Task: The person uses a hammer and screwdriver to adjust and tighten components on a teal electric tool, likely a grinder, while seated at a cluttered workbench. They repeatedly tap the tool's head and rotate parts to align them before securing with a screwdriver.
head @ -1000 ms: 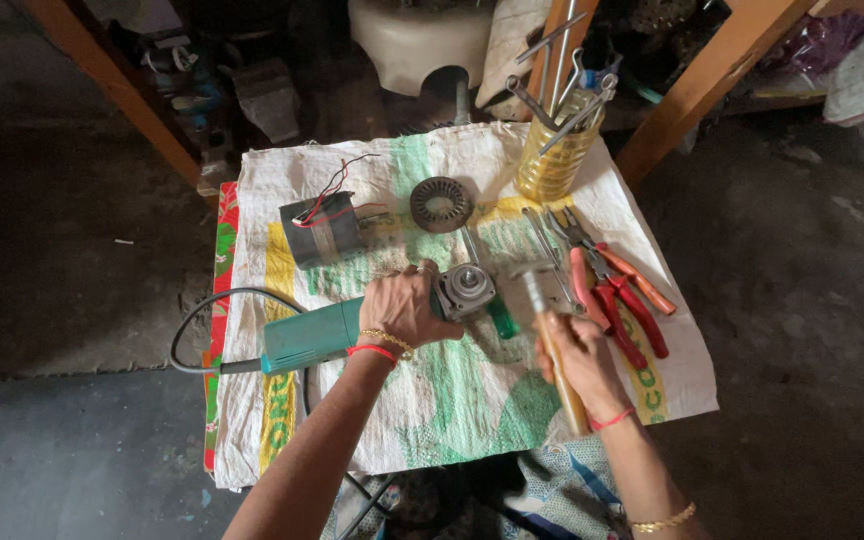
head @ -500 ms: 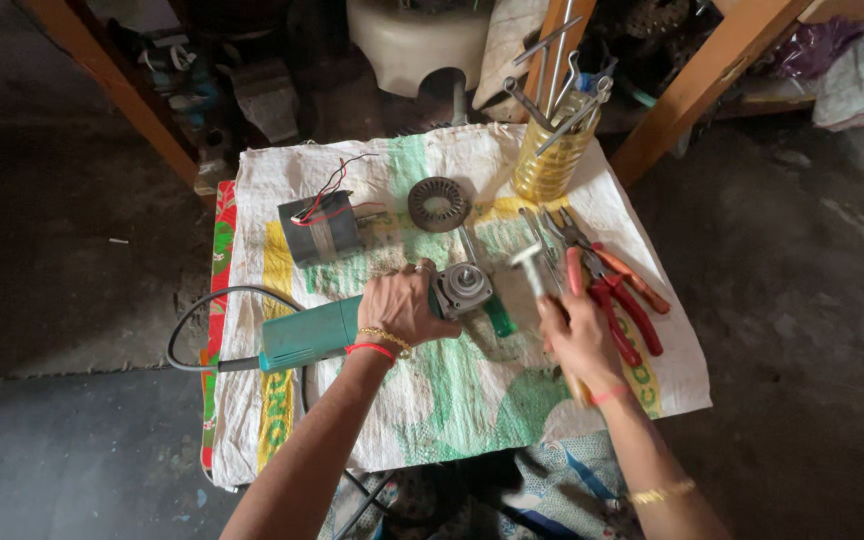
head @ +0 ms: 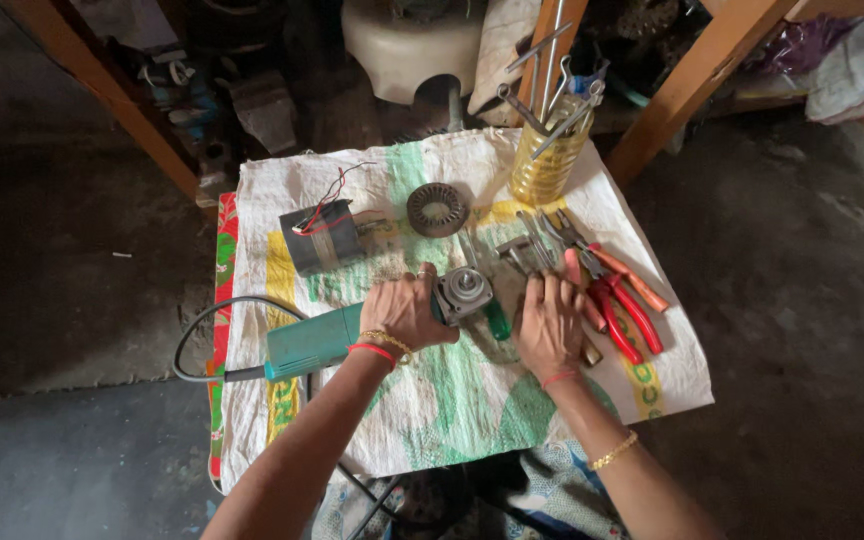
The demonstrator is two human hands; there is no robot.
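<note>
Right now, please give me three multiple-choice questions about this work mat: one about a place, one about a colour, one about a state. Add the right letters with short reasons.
1. Where does the ring-shaped metal part lie?
A. right of the dark block with wires
B. inside the yellow jar
C. under the pliers

2. What colour is the body of the angle grinder?
A. orange
B. green
C. white

3. What is the left hand doing?
A. hanging above the mat
B. gripping the grinder near its head
C. holding the jar

Answers: 1 A, the ring rests on the woven sack just right of the block. 2 B, the body behind the hand is green. 3 B, the fingers wrap the grinder, while the right hand lies flat on the tools.
</note>
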